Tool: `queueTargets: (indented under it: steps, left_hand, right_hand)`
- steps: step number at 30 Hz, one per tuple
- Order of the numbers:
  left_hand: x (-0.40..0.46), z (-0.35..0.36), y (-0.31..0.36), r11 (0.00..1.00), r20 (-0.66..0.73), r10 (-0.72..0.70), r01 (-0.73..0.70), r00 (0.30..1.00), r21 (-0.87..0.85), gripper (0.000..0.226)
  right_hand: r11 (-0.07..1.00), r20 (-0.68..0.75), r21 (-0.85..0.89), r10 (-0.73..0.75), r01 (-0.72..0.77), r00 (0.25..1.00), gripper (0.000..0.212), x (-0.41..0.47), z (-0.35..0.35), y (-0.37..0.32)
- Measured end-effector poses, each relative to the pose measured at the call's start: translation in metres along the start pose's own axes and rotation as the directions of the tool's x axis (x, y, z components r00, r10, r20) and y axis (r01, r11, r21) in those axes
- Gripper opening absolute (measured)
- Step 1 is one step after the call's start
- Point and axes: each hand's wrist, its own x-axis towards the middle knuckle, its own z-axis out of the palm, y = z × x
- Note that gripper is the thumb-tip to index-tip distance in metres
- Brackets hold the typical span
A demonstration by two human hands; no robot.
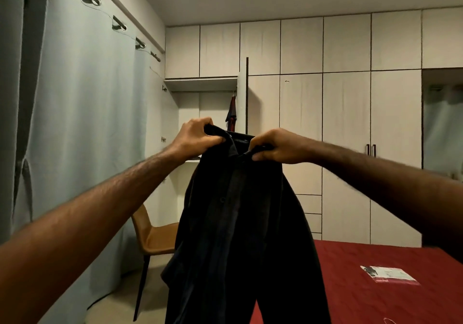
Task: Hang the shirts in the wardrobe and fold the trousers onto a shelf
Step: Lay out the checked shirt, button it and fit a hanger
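A black garment point(240, 223) with a button front hangs in the air in front of me, reaching down past the frame's lower edge. My left hand point(196, 136) grips its top edge on the left. My right hand point(271, 146) pinches the top edge on the right. Behind it the wardrobe point(208, 84) stands with one door open, showing a rail and a shelf. A red and dark shirt point(231, 113) hangs from that rail at the right end.
A brown chair point(152, 236) stands by the pale curtain point(75, 123) on the left. A bed with a red cover point(375, 298) fills the lower right, with a flat printed packet point(389, 275) lying on it. Shut wardrobe doors point(345, 148) line the far wall.
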Motion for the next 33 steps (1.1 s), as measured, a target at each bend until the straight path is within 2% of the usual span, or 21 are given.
queueTargets:
  steps: [2,5,12,13,15,18,20,23,24,26,29,31,33]
  left_hand:
    - [0.002,0.007,0.007,1.0,-0.033,0.017,-0.017,0.999,-0.002,0.022]
    - [0.003,0.017,0.015,0.999,-0.068,0.044,-0.044,0.997,-0.004,0.025]
    - [0.001,0.042,0.025,0.998,-0.07,0.058,-0.059,0.996,-0.016,0.033]
    - [-0.001,0.041,0.026,0.996,-0.033,0.065,-0.067,0.997,-0.067,0.039]
    - [-0.004,0.036,0.025,0.978,0.127,0.066,-0.039,0.99,-0.205,0.052]
    - [-0.008,0.022,0.019,0.919,0.359,0.073,0.076,0.931,-0.386,0.057]
    - [-0.01,0.021,0.024,0.843,0.377,0.096,0.127,0.921,-0.523,0.055]
    - [-0.009,0.027,0.043,0.736,0.364,0.16,0.135,0.918,-0.664,0.055]
    - [-0.009,0.028,0.047,0.74,0.363,0.186,0.113,0.913,-0.663,0.053]
    - [-0.012,0.029,0.044,0.815,0.403,0.188,0.086,0.896,-0.572,0.045]
    - [-0.027,0.041,0.024,0.945,0.511,-0.053,0.209,0.858,-0.252,0.032]
    - [-0.037,0.056,0.01,0.978,0.441,-0.162,0.203,0.883,-0.047,0.018]
    - [-0.038,0.067,0.005,0.967,0.325,-0.217,0.247,0.92,-0.054,0.006]
  right_hand:
    - [0.994,-0.096,0.108,0.014,-0.004,0.995,0.021,-0.005,0.007,0.005]
    - [0.972,-0.157,0.233,0.039,-0.001,0.987,0.039,-0.013,0.02,0.005]
    - [0.897,-0.274,0.438,0.205,-0.068,0.94,0.016,-0.017,0.041,0.005]
    - [0.896,-0.294,0.437,0.231,-0.084,0.928,0.013,-0.018,0.04,0.006]
    - [0.911,-0.317,0.39,0.267,-0.132,0.91,0.009,-0.021,0.035,0.014]
    - [0.971,-0.281,0.21,0.173,-0.116,0.944,0.01,-0.03,0.024,0.03]
    - [0.982,-0.212,0.182,0.096,-0.057,0.973,0.011,-0.033,0.02,0.034]
    - [0.958,-0.139,0.287,0.065,-0.022,0.988,0.008,-0.032,0.017,0.031]
    - [0.965,-0.151,0.261,0.067,-0.026,0.986,0.012,-0.031,0.013,0.029]
    - [0.981,-0.234,0.193,0.077,-0.032,0.969,0.022,-0.032,0.002,0.032]
    - [0.989,-0.355,0.125,0.114,-0.074,0.928,0.019,-0.04,-0.02,0.041]
    - [0.992,-0.368,0.077,0.124,-0.103,0.921,0.016,-0.049,-0.036,0.048]
    - [0.989,-0.359,0.06,0.149,-0.137,0.921,0.011,-0.058,-0.052,0.055]
